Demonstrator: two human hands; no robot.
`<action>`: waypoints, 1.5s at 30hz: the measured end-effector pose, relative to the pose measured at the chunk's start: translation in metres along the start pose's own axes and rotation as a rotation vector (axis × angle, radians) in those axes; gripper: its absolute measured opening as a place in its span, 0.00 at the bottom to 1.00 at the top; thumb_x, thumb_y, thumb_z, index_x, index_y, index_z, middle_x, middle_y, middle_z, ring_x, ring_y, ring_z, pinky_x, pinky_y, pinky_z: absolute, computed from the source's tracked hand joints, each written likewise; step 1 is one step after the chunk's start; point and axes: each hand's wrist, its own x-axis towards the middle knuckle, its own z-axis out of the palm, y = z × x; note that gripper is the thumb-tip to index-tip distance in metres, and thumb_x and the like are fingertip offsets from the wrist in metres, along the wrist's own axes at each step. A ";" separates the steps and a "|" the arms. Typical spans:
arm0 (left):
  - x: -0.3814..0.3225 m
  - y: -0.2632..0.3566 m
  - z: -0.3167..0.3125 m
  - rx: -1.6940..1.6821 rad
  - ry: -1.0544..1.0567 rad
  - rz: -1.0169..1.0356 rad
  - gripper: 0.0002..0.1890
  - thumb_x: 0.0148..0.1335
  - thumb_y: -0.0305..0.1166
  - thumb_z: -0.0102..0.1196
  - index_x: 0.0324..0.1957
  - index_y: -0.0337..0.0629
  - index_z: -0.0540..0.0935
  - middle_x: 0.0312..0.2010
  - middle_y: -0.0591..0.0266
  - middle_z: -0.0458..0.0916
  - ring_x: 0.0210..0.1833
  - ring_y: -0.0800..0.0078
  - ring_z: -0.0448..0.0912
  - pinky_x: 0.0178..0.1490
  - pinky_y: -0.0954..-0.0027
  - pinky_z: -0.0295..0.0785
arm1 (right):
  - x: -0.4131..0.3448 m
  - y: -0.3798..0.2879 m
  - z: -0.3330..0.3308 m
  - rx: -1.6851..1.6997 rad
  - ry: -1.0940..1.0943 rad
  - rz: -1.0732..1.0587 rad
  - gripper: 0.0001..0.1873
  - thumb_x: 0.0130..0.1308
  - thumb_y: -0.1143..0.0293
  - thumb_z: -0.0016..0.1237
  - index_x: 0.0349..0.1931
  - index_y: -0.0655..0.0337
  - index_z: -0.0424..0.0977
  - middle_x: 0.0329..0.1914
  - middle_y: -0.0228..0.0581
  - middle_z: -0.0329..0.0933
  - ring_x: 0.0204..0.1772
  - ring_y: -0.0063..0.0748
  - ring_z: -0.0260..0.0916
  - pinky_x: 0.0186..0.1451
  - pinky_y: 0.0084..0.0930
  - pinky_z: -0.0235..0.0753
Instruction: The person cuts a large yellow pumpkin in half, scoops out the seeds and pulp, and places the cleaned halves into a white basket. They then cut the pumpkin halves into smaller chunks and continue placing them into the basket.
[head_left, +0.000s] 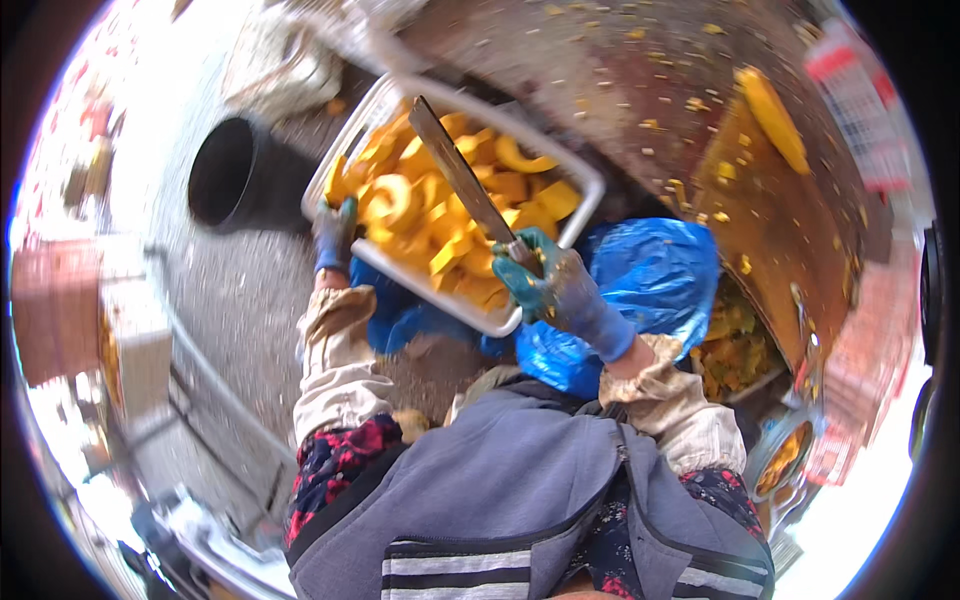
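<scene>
My right hand (551, 277), in a green and blue work glove, is closed around the handle of a long, stained knife (457, 169). The blade points up and left over a white plastic crate (589, 191). Curved chunks of peeled orange pumpkin (450, 225) are heaped inside. At the crate's left corner my gloved left hand (334, 232) overlaps the rim, fingertips close to a pumpkin chunk (335, 182). Whether it grips the rim or that chunk is unclear. Crumpled blue plastic (649, 274) lies beside the crate, under my right forearm.
A black bucket (225, 176) lies tipped at the left. To the right, a slanted wooden board (780, 232) bears a long pumpkin piece (772, 120) and scraps. Peelings (731, 345) sit below the board, near a tub (784, 457) with orange contents. Bits litter the floor (600, 60).
</scene>
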 end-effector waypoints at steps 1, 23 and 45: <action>0.019 0.005 0.018 0.486 0.010 0.206 0.23 0.67 0.42 0.61 0.55 0.34 0.75 0.38 0.54 0.82 0.35 0.63 0.80 0.37 0.62 0.76 | -0.007 0.001 -0.021 -0.054 0.185 -0.139 0.08 0.63 0.76 0.54 0.42 0.56 0.78 0.41 0.43 0.75 0.41 0.41 0.81 0.33 0.29 0.83; 0.020 0.534 0.662 -0.059 -1.092 0.159 0.18 0.63 0.42 0.63 0.46 0.40 0.82 0.33 0.54 0.85 0.26 0.63 0.83 0.30 0.65 0.83 | -0.267 0.083 -0.179 1.203 1.186 1.054 0.12 0.73 0.74 0.47 0.54 0.65 0.70 0.23 0.37 0.76 0.20 0.24 0.74 0.21 0.20 0.74; -0.150 0.210 0.082 -0.655 -0.554 -0.104 0.17 0.64 0.41 0.58 0.45 0.35 0.78 0.29 0.54 0.82 0.19 0.66 0.79 0.21 0.69 0.76 | -0.161 -0.035 -0.129 0.985 0.538 0.877 0.12 0.72 0.71 0.51 0.53 0.61 0.75 0.31 0.28 0.77 0.26 0.15 0.71 0.29 0.15 0.74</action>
